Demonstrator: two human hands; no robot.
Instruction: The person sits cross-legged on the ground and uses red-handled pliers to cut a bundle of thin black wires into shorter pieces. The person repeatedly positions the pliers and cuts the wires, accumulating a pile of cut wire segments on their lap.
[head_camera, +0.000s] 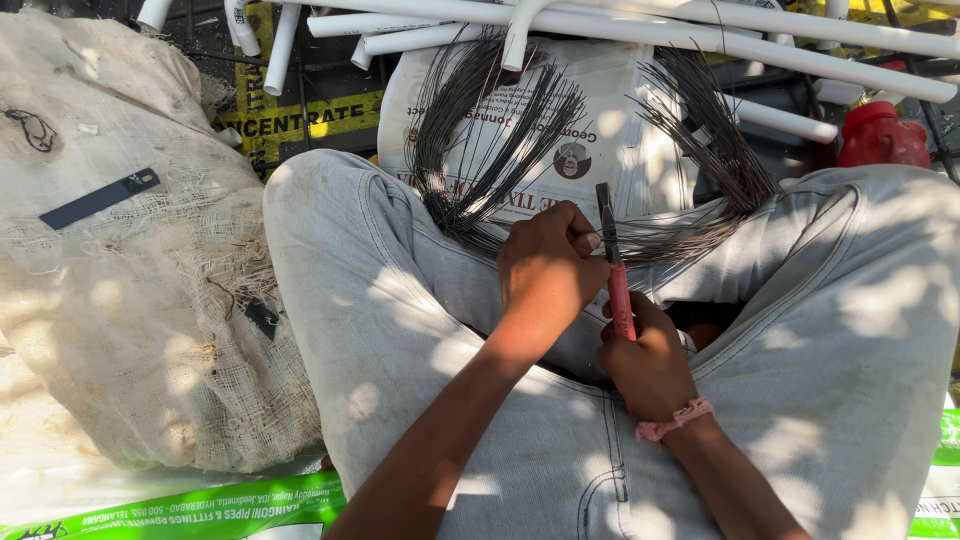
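I sit cross-legged in grey trousers. My right hand (648, 365), with a pink band at the wrist, grips the red handles of a pair of pliers (615, 270) held upright, dark jaws on top. My left hand (545, 265) is closed around thin dark wire (655, 240) right beside the plier jaws. That wire runs from a bundle of thin dark wire (700, 130) fanned out to the right. A second looped wire bundle (470, 140) lies to the left, above my left knee.
Both bundles rest on a white printed sack (610, 110). White plastic pipes (700, 30) lie across the top. A red container (880, 135) stands at the upper right. A coarse cloth bag (120, 290) with a dark flat blade (98, 198) on it fills the left.
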